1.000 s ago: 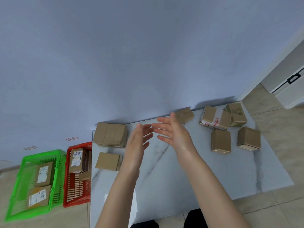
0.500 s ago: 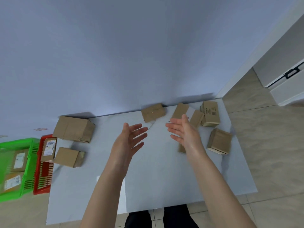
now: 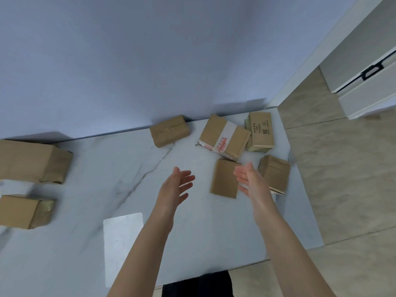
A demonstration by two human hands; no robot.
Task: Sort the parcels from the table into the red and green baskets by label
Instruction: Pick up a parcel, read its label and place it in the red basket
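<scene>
— Between the two hands, what lies there?
— A plain parcel (image 3: 225,179), flat on the table (image 3: 128,168), just left of the right hand (image 3: 250,181). That hand's straight, spread fingers overlap its edge; whether they touch, I cannot tell.
— And the left hand (image 3: 173,187)?
— Fingers straight and spread too, palm facing the right hand, holding nothing, apart from that parcel.
— Further out?
— Just right of the right hand, a second parcel (image 3: 275,172). Ahead of it, a taped parcel (image 3: 225,136) and a printed parcel (image 3: 260,130). Far left of the left hand, a large parcel (image 3: 32,161) and a small parcel (image 3: 23,211), both closed.
</scene>
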